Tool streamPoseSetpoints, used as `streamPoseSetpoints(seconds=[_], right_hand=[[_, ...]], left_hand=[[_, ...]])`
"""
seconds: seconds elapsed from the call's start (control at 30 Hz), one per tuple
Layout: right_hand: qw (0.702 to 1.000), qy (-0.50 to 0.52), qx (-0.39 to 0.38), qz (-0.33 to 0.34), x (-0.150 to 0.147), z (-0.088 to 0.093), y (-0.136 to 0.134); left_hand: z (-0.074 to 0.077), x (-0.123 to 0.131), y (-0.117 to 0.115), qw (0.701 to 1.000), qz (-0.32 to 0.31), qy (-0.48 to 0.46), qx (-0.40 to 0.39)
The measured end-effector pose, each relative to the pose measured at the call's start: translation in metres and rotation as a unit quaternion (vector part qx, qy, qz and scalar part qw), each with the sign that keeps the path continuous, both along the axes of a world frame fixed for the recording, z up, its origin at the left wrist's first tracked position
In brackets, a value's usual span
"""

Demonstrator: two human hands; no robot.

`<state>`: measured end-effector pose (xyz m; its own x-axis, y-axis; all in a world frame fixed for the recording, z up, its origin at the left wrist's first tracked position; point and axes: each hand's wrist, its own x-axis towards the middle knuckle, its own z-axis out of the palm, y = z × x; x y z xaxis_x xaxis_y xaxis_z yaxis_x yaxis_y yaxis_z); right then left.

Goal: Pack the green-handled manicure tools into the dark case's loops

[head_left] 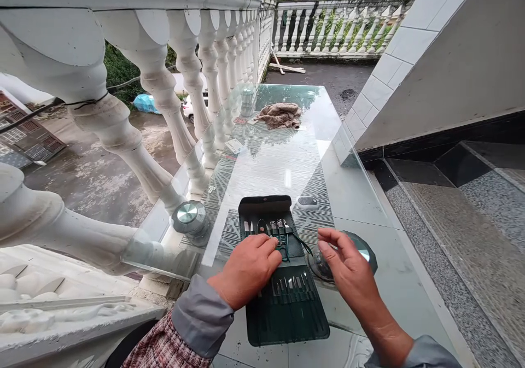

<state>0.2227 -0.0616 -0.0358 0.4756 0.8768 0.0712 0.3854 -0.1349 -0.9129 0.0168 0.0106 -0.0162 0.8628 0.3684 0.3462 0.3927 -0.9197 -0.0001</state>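
An unfolded dark green manicure kit case [283, 324] lies on the glass table top, its black flap [264, 205] at the far end. Slim metal tools [293, 285] stand in loops in its near half, and nail clippers [280, 225] are among those in the far half. A pair of green-handled nippers [287, 242] sits at the far half's right side. My left hand [252, 267] rests over the case's middle with fingers bent down onto the tools; its fingertips' hold is hidden. Right of the case, my right hand [348, 264] hovers with curved fingers apart from the thumb, holding nothing visible.
Round faceted table supports [191, 220] show under the glass. A dark key fob [307, 200] is beyond the case, and a crumpled brown cloth [279, 115] lies at the far end. White balusters [123, 133] line the left; stone steps [463, 204] rise on the right.
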Motion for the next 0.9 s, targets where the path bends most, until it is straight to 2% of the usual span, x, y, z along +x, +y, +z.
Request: streamPoseSetpoints(seconds=[0.13,0.23,0.3,0.4,0.5,0.6,0.73,0.8,0.9], right_hand=[[1.0,0.005,-0.03,-0.008,0.006,0.007,-0.011],[0.993,-0.104,0.019,0.043,0.0,0.004,-0.02],[0.971,-0.205,0.073,0.098,-0.008,0.001,-0.024],[0.919,-0.34,0.115,0.165,-0.022,-0.005,-0.027],[0.876,-0.43,0.115,0.186,-0.032,-0.009,-0.026],[0.859,-0.463,0.109,0.187,-0.035,-0.013,-0.024],[0.866,-0.445,0.113,0.199,-0.035,-0.013,-0.021],[0.886,-0.404,0.112,0.199,-0.032,-0.012,-0.019],[0.932,-0.316,0.092,0.151,-0.022,-0.009,-0.015]], left_hand=[[0.007,-0.007,0.002,0.986,0.069,-0.147,-0.045],[0.011,-0.01,0.001,0.972,0.104,-0.19,-0.095],[0.011,-0.011,0.001,0.97,0.114,-0.186,-0.11],[0.011,-0.011,0.0,0.973,0.125,-0.164,-0.106],[0.01,-0.011,0.0,0.978,0.133,-0.131,-0.093],[0.011,-0.012,-0.001,0.981,0.142,-0.1,-0.09],[0.011,-0.016,-0.001,0.981,0.153,-0.069,-0.095],[0.01,-0.017,-0.001,0.981,0.159,-0.057,-0.096],[0.01,-0.019,-0.001,0.98,0.168,-0.04,-0.098]])
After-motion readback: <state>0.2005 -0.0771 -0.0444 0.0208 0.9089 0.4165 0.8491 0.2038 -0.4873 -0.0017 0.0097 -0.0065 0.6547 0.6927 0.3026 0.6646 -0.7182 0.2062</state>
